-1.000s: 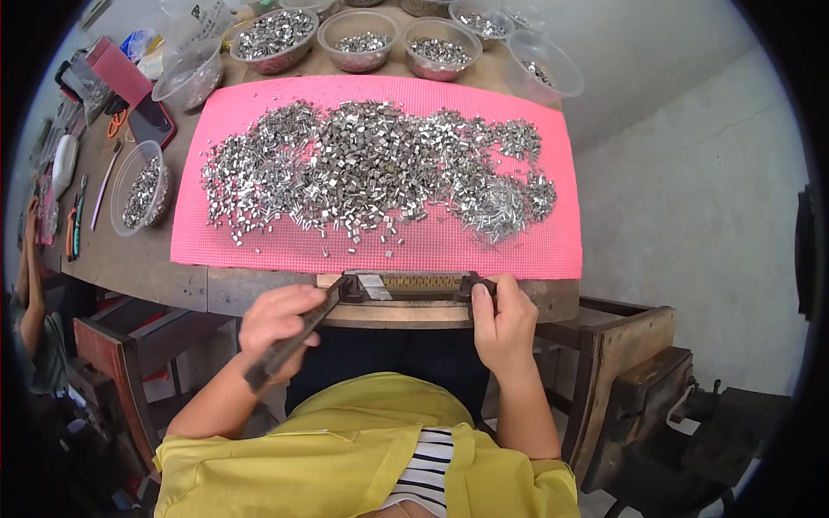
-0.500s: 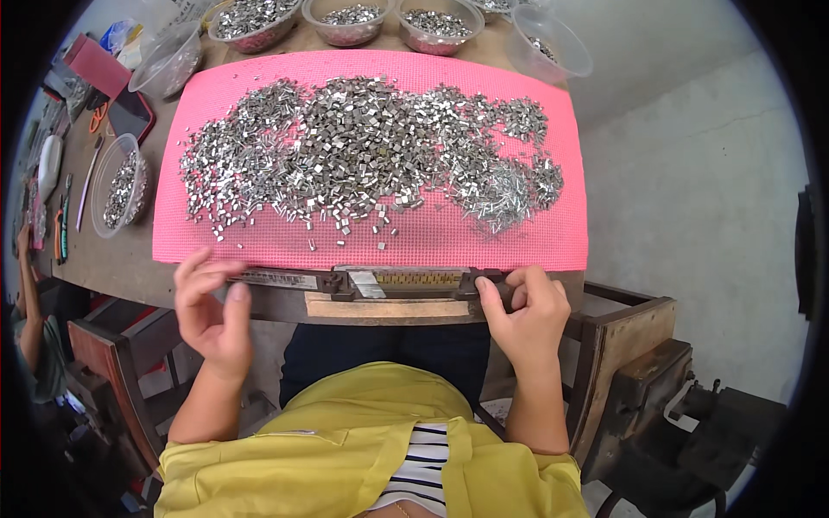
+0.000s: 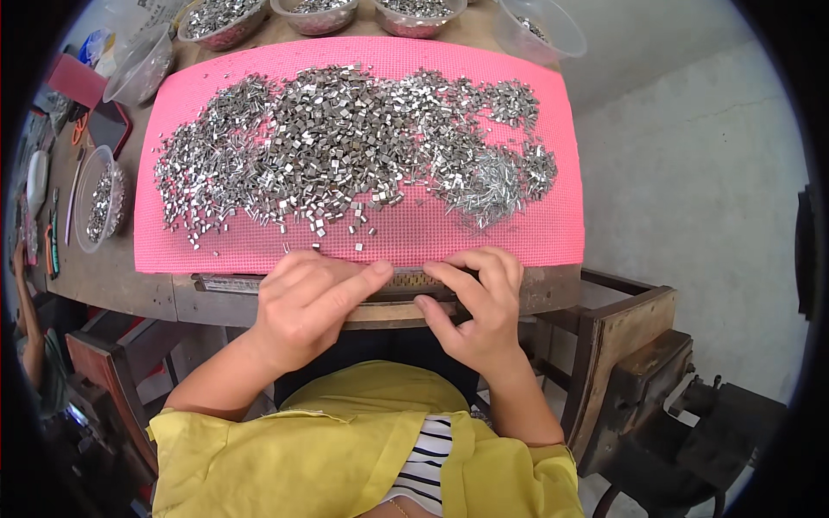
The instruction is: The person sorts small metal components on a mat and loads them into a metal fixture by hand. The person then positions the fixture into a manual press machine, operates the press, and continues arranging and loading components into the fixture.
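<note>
Along the near table edge lies a long dark bar-shaped fixture [image 3: 233, 283] with a yellowish slotted strip [image 3: 409, 280] in its middle. My left hand [image 3: 302, 302] lies over the left part of the fixture, index finger stretched toward the strip and nothing seen in it. At the right end of the strip is my right hand [image 3: 485, 306], its thumb and index finger apart, with no held thing showing. Beyond both hands, a pink textured mat [image 3: 259, 246] carries a wide heap of small silvery metal pieces [image 3: 337, 142]. Thin metal pins [image 3: 494, 181] lie at its right side.
Clear plastic bowls of metal pieces stand along the back, one a tilted bowl [image 3: 544, 30]. At left are another bowl [image 3: 99, 203], orange-handled scissors [image 3: 80, 128] and pliers [image 3: 52, 233]. A wooden-sided frame [image 3: 626, 345] stands right; another person's arm [image 3: 30, 319] shows far left.
My left hand has moved right, onto the fixture and over its middle part. My right hand has shifted left from the fixture's right end to the strip. The view has moved slightly.
</note>
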Motion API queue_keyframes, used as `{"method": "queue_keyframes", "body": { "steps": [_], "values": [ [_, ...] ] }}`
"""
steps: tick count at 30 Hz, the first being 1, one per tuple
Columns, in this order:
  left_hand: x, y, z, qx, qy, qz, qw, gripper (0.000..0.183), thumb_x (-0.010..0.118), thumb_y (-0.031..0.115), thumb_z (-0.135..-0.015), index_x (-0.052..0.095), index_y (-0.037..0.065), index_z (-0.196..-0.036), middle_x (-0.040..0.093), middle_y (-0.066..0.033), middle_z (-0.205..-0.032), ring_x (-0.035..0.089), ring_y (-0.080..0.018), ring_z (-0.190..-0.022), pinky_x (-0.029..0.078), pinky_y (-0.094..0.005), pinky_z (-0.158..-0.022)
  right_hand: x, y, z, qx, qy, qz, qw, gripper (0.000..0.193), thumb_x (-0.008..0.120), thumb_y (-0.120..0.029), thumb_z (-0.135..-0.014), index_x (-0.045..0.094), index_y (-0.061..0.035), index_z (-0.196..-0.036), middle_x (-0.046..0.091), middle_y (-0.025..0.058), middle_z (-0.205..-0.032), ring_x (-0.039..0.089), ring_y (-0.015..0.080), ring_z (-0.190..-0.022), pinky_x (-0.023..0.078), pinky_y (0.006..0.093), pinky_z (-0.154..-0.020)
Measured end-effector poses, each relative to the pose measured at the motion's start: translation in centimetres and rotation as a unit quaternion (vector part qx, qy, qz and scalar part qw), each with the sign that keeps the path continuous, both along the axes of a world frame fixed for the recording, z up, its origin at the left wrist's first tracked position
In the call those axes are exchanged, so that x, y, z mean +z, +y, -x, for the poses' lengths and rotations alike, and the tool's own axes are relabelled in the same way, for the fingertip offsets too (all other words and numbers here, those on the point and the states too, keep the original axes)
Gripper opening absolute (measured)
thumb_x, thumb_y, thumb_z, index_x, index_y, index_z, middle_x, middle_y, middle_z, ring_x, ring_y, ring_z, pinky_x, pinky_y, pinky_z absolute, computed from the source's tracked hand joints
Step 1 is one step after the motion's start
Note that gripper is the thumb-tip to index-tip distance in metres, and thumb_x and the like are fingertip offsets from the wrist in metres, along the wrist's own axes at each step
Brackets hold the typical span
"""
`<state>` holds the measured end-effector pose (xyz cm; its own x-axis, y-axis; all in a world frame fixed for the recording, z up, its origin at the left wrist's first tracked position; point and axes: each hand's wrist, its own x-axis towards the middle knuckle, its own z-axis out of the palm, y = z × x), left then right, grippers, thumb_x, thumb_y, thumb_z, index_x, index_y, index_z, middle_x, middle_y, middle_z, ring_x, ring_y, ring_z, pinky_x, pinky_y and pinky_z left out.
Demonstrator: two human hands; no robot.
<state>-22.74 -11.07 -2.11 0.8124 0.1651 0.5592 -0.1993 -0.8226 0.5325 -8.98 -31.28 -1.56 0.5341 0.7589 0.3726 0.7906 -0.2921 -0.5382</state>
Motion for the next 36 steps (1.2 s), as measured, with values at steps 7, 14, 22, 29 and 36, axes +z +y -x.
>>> {"method": "queue_keyframes", "body": {
  "steps": [7,14,22,29,36],
  "values": [
    [-0.4,0.2,0.2,-0.013,-0.039,-0.053,0.998,0.041,0.071,0.006,-0.085,0.074,0.009,-0.126,0.078,-0.0058,-0.098,0.073,-0.0182,-0.081,0.054,-0.0328,-0.075,-0.5,0.2,-0.1,-0.013,0.006,-0.026,1.0,0.03,0.085,-0.009,-0.076,0.08,-0.0117,-0.105,0.068,0.0045,-0.101,0.059,0.0291,-0.1,0.046,0.0412,-0.091],
    [-1.1,0.3,0.2,-0.015,-0.06,-0.039,0.997,0.038,0.069,0.006,-0.088,0.074,0.008,-0.126,0.078,-0.0068,-0.099,0.073,-0.0192,-0.081,0.055,-0.0328,-0.075,-0.1,0.3,-0.5,-0.003,0.055,-0.056,0.997,0.019,0.083,-0.007,-0.08,0.078,-0.008,-0.098,0.072,0.0057,-0.098,0.062,0.0289,-0.098,0.048,0.0405,-0.089],
    [-1.4,0.2,0.5,-0.009,-0.073,0.034,0.997,0.048,0.078,-0.005,-0.079,0.073,0.003,-0.125,0.076,-0.0071,-0.091,0.071,-0.0204,-0.076,0.057,-0.0362,-0.074,1.6,0.9,-1.2,-0.032,0.18,-0.114,0.977,0.012,0.079,-0.007,-0.086,0.074,-0.0052,-0.097,0.073,0.0076,-0.096,0.065,0.0275,-0.097,0.044,0.0392,-0.094],
    [-0.5,0.1,0.8,-0.025,-0.041,0.016,0.999,0.04,0.079,-0.004,-0.076,0.073,0.003,-0.116,0.072,-0.0058,-0.085,0.07,-0.0233,-0.076,0.055,-0.0376,-0.076,6.2,4.4,-13.4,-0.145,-0.128,-0.109,0.975,0.006,0.072,-0.013,-0.094,0.071,-0.0074,-0.097,0.072,0.0053,-0.09,0.065,0.0252,-0.087,0.044,0.0411,-0.09],
    [-0.4,0.3,0.7,-0.029,-0.03,-0.007,0.999,0.038,0.077,-0.003,-0.076,0.075,0.005,-0.113,0.074,-0.0052,-0.091,0.071,-0.0217,-0.08,0.054,-0.036,-0.077,8.7,9.8,-18.2,-0.233,-0.021,-0.168,0.958,0.042,0.084,-0.028,-0.088,0.073,-0.0021,-0.12,0.069,0.0057,-0.07,0.066,0.0205,-0.071,0.052,0.0392,-0.076]
  ]
}}
